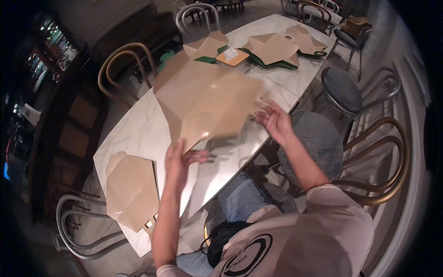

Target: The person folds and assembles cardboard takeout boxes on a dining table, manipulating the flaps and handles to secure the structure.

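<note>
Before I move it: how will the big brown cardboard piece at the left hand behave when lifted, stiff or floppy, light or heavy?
The cardboard piece is probably light: the left hand appears to grip only its near corner. It's likely fairly stiff, since it spreads wide without obvious sagging. Angled facets along its left side suggest creases where it may flex.

Bare hands (277, 123) numbered two. Held brown sheet (207, 97) counted one; flat brown piece (131, 187) at near left, one; brown cardboard groups (270, 45) at far end, three visible. Pale table (134, 134) counted one, tissue holder (234, 57) one. Gold-toned chair backs (406, 161) numbered at least two, silver-toned chair backs (58, 220) at least three.
</note>
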`<action>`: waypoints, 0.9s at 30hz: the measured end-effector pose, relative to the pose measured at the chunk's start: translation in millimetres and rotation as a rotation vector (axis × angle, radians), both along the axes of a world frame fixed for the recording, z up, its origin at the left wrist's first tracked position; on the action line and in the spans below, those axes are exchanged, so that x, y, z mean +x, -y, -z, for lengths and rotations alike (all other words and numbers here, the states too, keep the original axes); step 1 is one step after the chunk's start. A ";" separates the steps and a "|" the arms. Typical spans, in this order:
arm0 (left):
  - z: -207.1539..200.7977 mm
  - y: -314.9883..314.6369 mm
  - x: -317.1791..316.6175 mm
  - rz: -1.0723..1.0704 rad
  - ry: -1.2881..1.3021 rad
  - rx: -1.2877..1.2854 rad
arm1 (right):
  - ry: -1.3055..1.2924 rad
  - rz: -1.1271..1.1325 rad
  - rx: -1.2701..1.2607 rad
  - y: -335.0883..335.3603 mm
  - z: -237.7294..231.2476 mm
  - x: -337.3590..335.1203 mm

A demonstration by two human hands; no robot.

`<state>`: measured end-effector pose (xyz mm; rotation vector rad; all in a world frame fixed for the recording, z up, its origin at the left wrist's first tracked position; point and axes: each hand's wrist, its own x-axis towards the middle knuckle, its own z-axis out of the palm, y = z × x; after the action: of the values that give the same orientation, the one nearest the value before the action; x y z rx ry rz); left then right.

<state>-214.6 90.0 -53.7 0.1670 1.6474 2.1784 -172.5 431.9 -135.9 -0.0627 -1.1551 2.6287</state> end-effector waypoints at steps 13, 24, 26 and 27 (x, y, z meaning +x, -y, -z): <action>42.1 -188.6 22.4 0.301 -0.722 -0.212 | 0.124 0.470 0.335 -91.5 -117.9 -14.9; 78.1 -201.7 -21.4 0.179 -0.544 -0.223 | 0.116 0.452 0.000 -99.5 -46.0 20.1; 76.3 -201.5 -21.8 0.183 -0.538 -0.219 | 0.379 0.502 0.368 -92.2 -45.9 30.7; 76.7 -200.5 -22.3 0.175 -0.529 -0.215 | 0.380 0.506 0.364 -99.2 -37.8 30.6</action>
<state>-236.8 290.5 -130.4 0.8508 2.0358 1.9076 -141.9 531.1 -98.1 -0.7066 -1.4840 1.9820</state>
